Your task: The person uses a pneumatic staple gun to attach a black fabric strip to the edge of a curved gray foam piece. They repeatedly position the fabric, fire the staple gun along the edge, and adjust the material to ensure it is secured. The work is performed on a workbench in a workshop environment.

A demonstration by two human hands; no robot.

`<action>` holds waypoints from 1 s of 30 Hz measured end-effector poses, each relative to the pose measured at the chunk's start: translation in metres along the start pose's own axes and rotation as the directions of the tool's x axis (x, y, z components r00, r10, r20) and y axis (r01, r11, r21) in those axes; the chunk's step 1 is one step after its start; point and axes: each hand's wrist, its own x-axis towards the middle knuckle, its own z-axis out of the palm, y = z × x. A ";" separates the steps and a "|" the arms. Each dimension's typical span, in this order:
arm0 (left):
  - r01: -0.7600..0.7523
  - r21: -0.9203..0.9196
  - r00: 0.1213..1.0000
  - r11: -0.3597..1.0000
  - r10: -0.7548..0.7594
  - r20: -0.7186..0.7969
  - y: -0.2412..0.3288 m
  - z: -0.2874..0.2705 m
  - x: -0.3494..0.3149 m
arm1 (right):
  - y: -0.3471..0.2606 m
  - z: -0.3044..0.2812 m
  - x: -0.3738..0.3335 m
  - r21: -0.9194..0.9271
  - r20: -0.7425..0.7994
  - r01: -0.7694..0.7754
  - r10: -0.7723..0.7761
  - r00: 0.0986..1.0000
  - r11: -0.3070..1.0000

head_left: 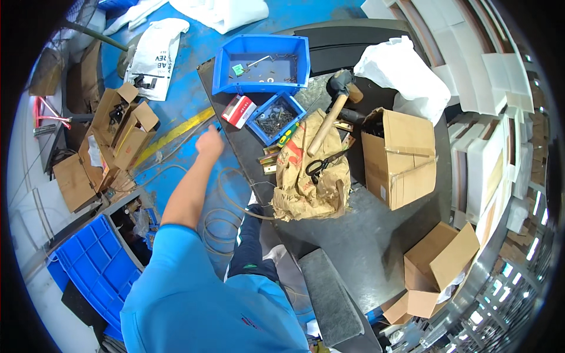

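Observation:
My left hand (209,142) reaches out past the left edge of the dark table, its fingers closed. A small blue piece (216,125) shows at the top of the fist; I cannot make out its kind. Close to the hand on the table stand a red-and-white box (238,112) and a small blue bin (275,119) of dark screws or similar small parts. A larger blue bin (262,63) sits behind them. Black scissors (318,169) and a hammer (327,125) with a wooden handle lie on a crumpled brown paper sack (297,191). My right hand is out of view.
A cardboard box (406,159) stands on the table's right side, below a white bag (406,70). Another open carton (438,265) is at the lower right. A thin hose (206,226) loops over the blue floor. Open cartons (120,126) and a blue crate (94,265) lie left.

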 end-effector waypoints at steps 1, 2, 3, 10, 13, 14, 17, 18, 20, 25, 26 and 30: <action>-0.025 0.003 1.000 1.000 0.025 -0.005 -0.012 -0.003 -0.021 | 0.011 -0.005 -0.005 0.026 -0.004 0.005 -0.005 1.000 1.000; -0.056 0.006 0.998 0.998 0.056 -0.009 -0.026 -0.005 -0.046 | 0.024 -0.015 -0.010 0.051 -0.004 0.010 -0.010 1.000 0.999; -0.191 -0.048 0.978 0.981 0.186 -0.092 -0.044 -0.001 -0.072 | 0.039 -0.022 -0.016 0.082 -0.009 0.017 -0.017 1.000 0.996; -0.351 -0.893 0.863 0.281 0.467 -0.193 0.029 -0.045 -0.320 | 0.174 -0.080 -0.022 0.349 -0.190 0.174 -0.113 0.975 0.921; -0.189 -0.974 0.680 0.126 0.732 -0.037 0.107 -0.087 -0.452 | 0.238 -0.085 0.000 0.477 -0.283 0.040 0.110 0.953 0.878; -0.112 -0.987 0.595 0.114 0.803 0.025 0.124 -0.094 -0.502 | 0.244 -0.090 -0.001 0.486 -0.264 -0.013 0.161 0.951 0.874; -0.040 -0.998 0.194 -0.057 0.979 -0.064 0.141 -0.083 -0.637 | 0.323 -0.108 0.045 0.167 -0.660 0.321 -0.137 0.738 0.932; -0.009 -0.997 -0.041 -0.079 0.996 -0.078 0.145 -0.071 -0.675 | 0.340 -0.117 0.066 0.247 -0.654 0.315 -0.082 0.752 0.916; -0.020 -0.997 -0.244 0.075 0.967 0.077 0.143 -0.049 -0.765 | 0.298 -0.158 0.021 0.457 -0.604 0.396 -0.049 0.795 0.796; -0.284 -0.943 -0.587 0.173 0.747 0.314 0.130 0.056 -0.928 | 0.327 -0.260 -0.064 0.632 -0.675 0.637 -0.091 0.732 0.441; -0.307 -0.936 -0.594 0.173 0.734 0.330 0.124 0.073 -0.955 | 0.321 -0.278 -0.074 0.717 -0.655 0.675 -0.163 0.738 0.173; -0.331 -0.944 -0.718 0.019 0.644 0.265 0.104 0.118 -1.050 | 0.345 -0.310 -0.045 0.811 -0.564 0.447 -0.300 0.769 -0.378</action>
